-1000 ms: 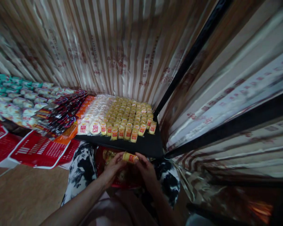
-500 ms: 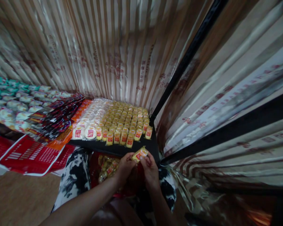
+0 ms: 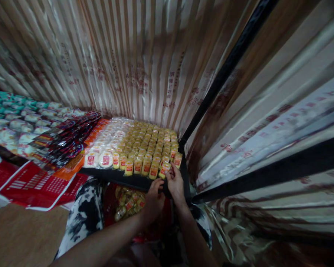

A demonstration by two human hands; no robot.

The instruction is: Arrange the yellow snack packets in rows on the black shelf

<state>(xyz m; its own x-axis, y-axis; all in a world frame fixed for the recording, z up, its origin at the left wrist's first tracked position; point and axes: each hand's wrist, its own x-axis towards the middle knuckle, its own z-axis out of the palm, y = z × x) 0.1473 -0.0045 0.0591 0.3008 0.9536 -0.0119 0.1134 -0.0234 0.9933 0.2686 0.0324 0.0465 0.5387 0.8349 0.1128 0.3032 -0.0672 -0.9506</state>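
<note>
My right hand [image 3: 175, 183] has its fingertips on a small yellow snack packet [image 3: 164, 169] with a red label, at the front of the rows on the black table [image 3: 122, 177]. My left hand [image 3: 155, 198] is just to the left, at the table's front edge, its fingers loosely bent and apart with no packet visible in them. Many matching yellow packets [image 3: 146, 139] stand packed in rows behind. Below my hands, a red container [image 3: 109, 207] on my lap holds more loose yellow packets [image 3: 128, 203].
White round packets [image 3: 105, 158] lie left of the yellow rows. Dark glossy pouches [image 3: 69, 139] and an orange wrapper [image 3: 72, 168] come after, then white and teal packets [image 3: 25, 120]. Striped curtains [image 3: 144, 55] hang behind, with a black pole [image 3: 211, 100] at the right.
The yellow packet, held between both hands above the container, has moved forward to the front of the rows. My right hand stays on it; my left hand has come off it.
</note>
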